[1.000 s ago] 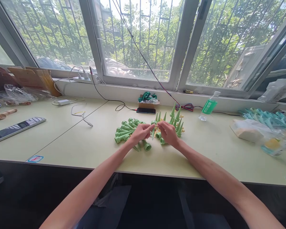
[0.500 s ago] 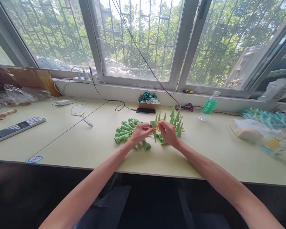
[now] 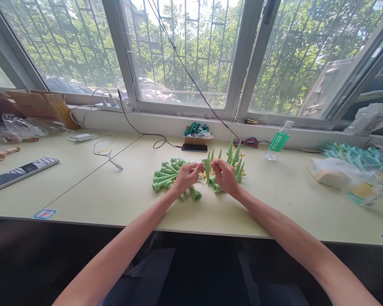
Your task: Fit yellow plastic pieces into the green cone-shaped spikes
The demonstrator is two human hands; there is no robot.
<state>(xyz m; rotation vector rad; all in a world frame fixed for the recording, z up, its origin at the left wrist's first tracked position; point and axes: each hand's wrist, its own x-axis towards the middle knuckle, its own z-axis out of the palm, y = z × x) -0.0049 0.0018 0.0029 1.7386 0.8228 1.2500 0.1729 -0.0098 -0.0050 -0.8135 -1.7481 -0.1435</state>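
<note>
A green tapered watering spike (image 3: 207, 171) hangs upright between my hands, its wide cap at the top and its point downward. My left hand (image 3: 188, 177) is closed, its thumb and fingertips pinched at the spike's left side. On the other side, my right hand (image 3: 226, 176) is also closed, fingertips at the edge near the cap. Small parts at the fingertips are hard to make out. Left of my hands lies a pile of green spikes (image 3: 166, 175). Beyond my right hand, several spikes (image 3: 237, 152) stand point up with small yellow pieces (image 3: 243, 173) on them.
Behind the pile lie a black phone (image 3: 194, 147) and a small box of green material (image 3: 197, 132). A water bottle (image 3: 277, 142) stands right, near a tissue pack (image 3: 333, 172) and teal parts (image 3: 347, 154). A white cable (image 3: 107, 154) and a long dark-screened device (image 3: 22, 173) lie left.
The spike has turned between my fingers, and its cap shows differently. My left fingertips have drawn back slightly from its front to its left side. My right hand has barely moved.
</note>
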